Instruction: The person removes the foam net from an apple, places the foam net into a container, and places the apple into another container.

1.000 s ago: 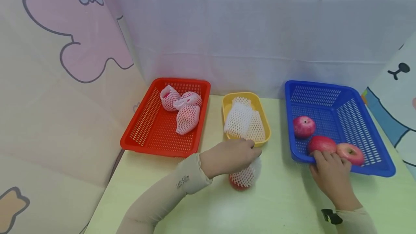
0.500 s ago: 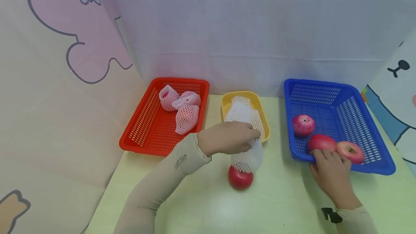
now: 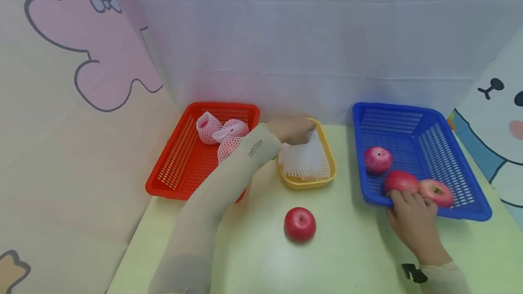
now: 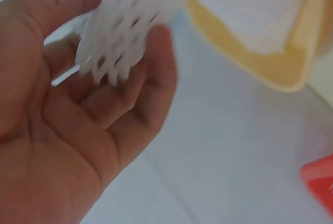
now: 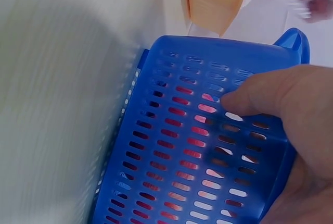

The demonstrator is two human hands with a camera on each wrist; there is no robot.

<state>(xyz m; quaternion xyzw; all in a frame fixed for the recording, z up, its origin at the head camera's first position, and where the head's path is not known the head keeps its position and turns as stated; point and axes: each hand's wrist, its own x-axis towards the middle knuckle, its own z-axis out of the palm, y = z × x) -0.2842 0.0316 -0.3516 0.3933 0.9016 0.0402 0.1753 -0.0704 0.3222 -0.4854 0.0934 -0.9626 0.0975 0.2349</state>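
Observation:
My left hand (image 3: 292,129) is over the far end of the small yellow tray (image 3: 307,186). Its thumb and fingers hold the end of a white foam fruit net (image 4: 117,36), seen in the left wrist view. White foam netting (image 3: 307,158) fills the tray below the hand; which piece is which is hard to tell. A bare red apple (image 3: 300,224) sits on the table in front of the tray. At the right, my right hand (image 3: 416,226) grips the near rim of the blue basket (image 3: 461,212), its thumb (image 5: 244,99) against the slotted outer wall.
Inside the blue basket lie a red apple (image 3: 377,160), another red apple (image 3: 400,182) and a paler apple (image 3: 436,193). A red basket (image 3: 175,189) at the left holds netted fruit (image 3: 208,128), partly behind my left sleeve. A cloth backdrop (image 3: 261,49) rises behind.
The foam net has come off the apple on the table. My left hand has carried it away and up to the yellow tray. My right hand keeps its grip on the blue basket.

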